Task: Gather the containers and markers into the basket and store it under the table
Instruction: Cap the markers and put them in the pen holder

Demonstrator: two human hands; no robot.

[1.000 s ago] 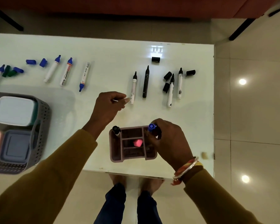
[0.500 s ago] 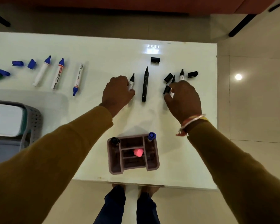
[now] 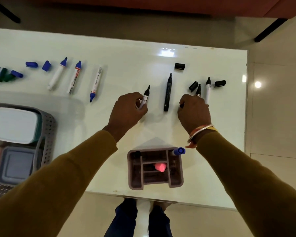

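**Markers under both hands, basket well off to the left**

Fingers point(image 3: 136, 97) of the left hand point(image 3: 128, 111) pinch the near end of a white marker point(image 3: 145, 97) with an uncapped black tip. Its long axis runs away from the person, tip at the far end, lifted a little off the desk point(image 3: 126, 65).

The right hand point(image 3: 194, 112) is curled down over the near part of a second uncapped marker point(image 3: 198, 91), with a small black piece showing beside the thumb. Whether those fingers have closed on the marker, on a cap, or on nothing cannot be told.

A black marker point(image 3: 167, 93) lies free between the two hands, parallel to the others. A further white marker point(image 3: 208, 90) lies just right of the right hand, with loose black caps point(image 3: 220, 83) around it.

The relation that matters is sideways. The basket point(image 3: 47, 124), with the lidded containers point(image 3: 14, 125) inside, sits at the desk's left edge, well apart from this cluster. The left hand is the nearer one to it.

The partitioned holder point(image 3: 155, 183) stands at the near edge between the forearms, with a blue-capped marker point(image 3: 179, 151) upright in it. It is likely the closer drop for a capped marker, a short pull back along the marker's own axis.

Blue markers point(image 3: 75, 76) lie uncollected on the desk beyond the basket.
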